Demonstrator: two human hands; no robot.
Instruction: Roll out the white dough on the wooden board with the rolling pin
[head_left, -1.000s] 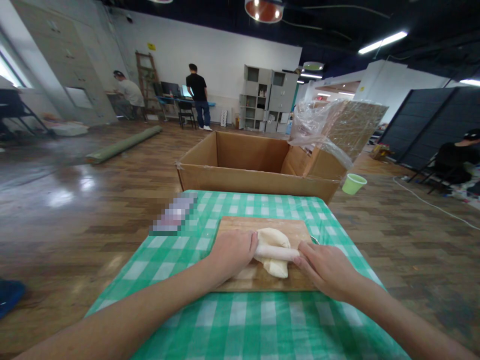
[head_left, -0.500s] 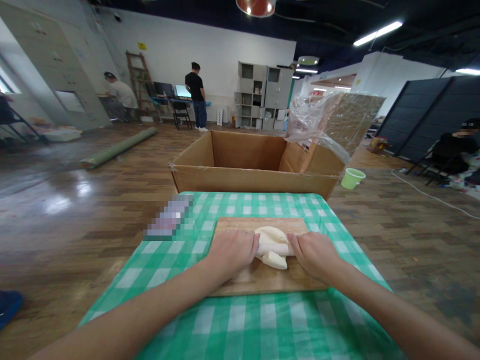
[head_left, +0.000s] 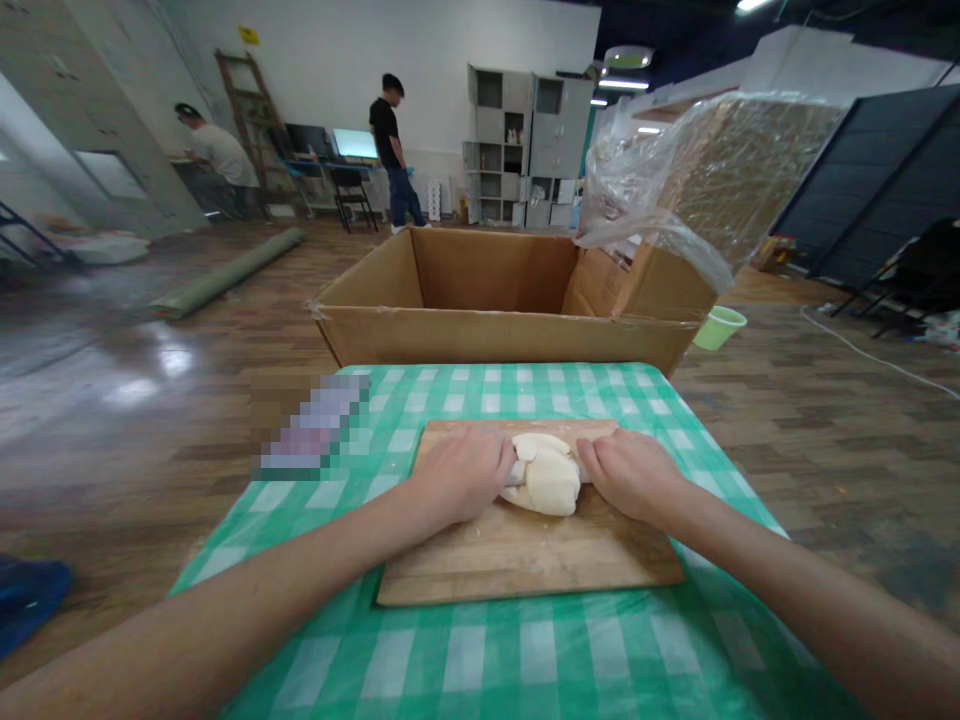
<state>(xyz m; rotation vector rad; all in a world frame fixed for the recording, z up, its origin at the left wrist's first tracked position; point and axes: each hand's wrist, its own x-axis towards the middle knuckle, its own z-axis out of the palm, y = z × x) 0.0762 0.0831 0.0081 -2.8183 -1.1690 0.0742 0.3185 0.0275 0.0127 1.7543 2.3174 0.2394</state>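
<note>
Already in place, by the look of things: a cloth-covered table, green and white in check, and a wooden board lying flat on top. Over the board, a left hand and a right hand, fingers curled close in narrow grips around opposite ends of a pale rolling pin. Between both hands, on the far half of the board, the dough, folded over the middle of the pin and bulging toward the near edge. Judged only partway along: pressed and turned into one joined piece, yet thick, uneven and creased. Left to do, as a judgement: the fold to work out, the thickness to even.

Counted, from large down to small: one open cardboard box just beyond the table; one cloth-covered table; one plastic-wrapped carton at the box's right end; two people in the background, one standing, one bent forward; one green roll on the floor; one wooden board; one light-green bucket; one blurred patch at the table's left edge, impossible to make out; two hands; one piece of dough; one rolling pin, middle hidden
</note>
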